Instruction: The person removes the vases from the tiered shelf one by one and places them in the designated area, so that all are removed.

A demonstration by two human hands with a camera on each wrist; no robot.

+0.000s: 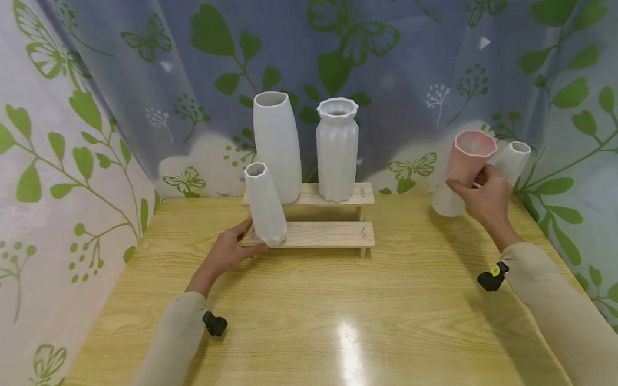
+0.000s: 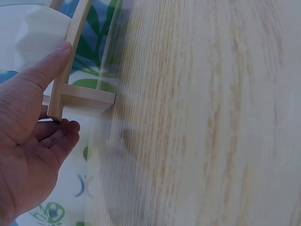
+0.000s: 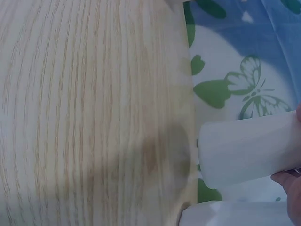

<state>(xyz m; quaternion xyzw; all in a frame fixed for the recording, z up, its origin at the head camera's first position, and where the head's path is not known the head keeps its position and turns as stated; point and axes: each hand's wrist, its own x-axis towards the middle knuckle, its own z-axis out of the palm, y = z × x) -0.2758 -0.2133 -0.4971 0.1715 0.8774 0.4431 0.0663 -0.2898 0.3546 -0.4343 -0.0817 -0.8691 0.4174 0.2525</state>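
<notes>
At the left end of the two-tier wooden stand, my left hand grips the lower shelf. In the left wrist view, the thumb lies along the shelf edge and the fingers curl beneath. A small white faceted vase stands upright by that hand on the lower shelf. My right hand holds a vase, pink at the top and white below, around its side. Its base seems slightly off the table, tilted a little. Just behind the right hand is another small white vase, partly hidden.
A tall smooth white vase and a ribbed white vase with a scalloped rim stand on the upper shelf. The wooden table meets a patterned curtain at its back and sides.
</notes>
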